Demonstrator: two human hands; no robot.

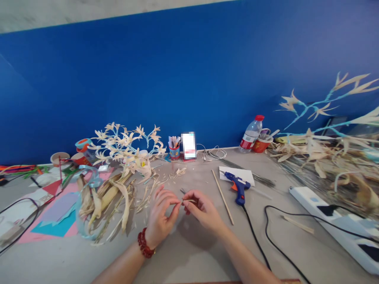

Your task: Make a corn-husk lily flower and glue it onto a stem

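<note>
2 hands meet over the near middle of the table [189, 252], pinching a thin strip [187, 200] between them; it is too small to identify. Left hand [161, 215] grips its left end, right hand [201, 211] its right. Husks [109, 201] lie left, a glue gun [237, 186] right, its cord cut off by the near edge.

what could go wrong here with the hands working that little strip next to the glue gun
1. The thin pale strip, pinched between the left hand and right hand, looks brittle and might snap or slip.
2. The blue and orange hot glue gun stands close to the right hand; if it is hot, a brush against it could burn.
3. Its black cord runs beside the right forearm and could snag, tipping the gun.
</note>
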